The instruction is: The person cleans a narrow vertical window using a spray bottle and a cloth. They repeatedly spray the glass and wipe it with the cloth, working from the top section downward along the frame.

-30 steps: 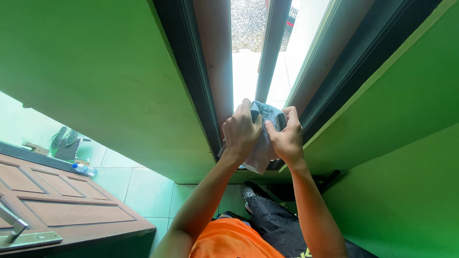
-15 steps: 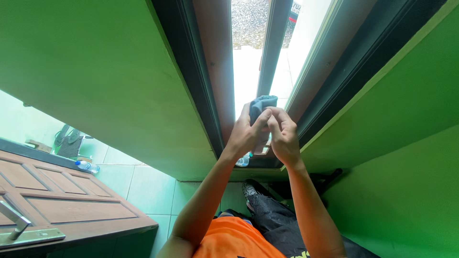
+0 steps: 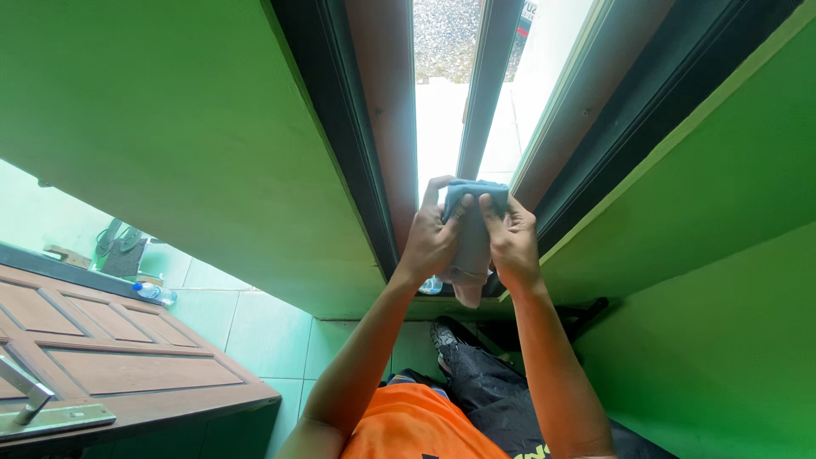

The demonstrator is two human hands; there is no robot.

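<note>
While both hands work at the window, the cloth (image 3: 473, 234) sits dead centre between them, pressed up at the foot of the middle window bar (image 3: 486, 81). Left hand (image 3: 431, 240) at 9 o'clock of the cloth, fingers curled over its top edge; right hand (image 3: 510, 240) at 3 o'clock, thumb and fingers pinching the same folded edge — neither hand is spread. Cloth looks soft, limp, light: lower end hangs loose toward 6 o'clock. Judgement — no slip or breakage risk, but it will bunch; best held by the folded top edge, where both hands already are. Green wall (image 3: 170, 127) at 9, wooden door (image 3: 110, 357) at 8, a small plastic bottle (image 3: 151, 292) on the floor tiles beyond it.
</note>
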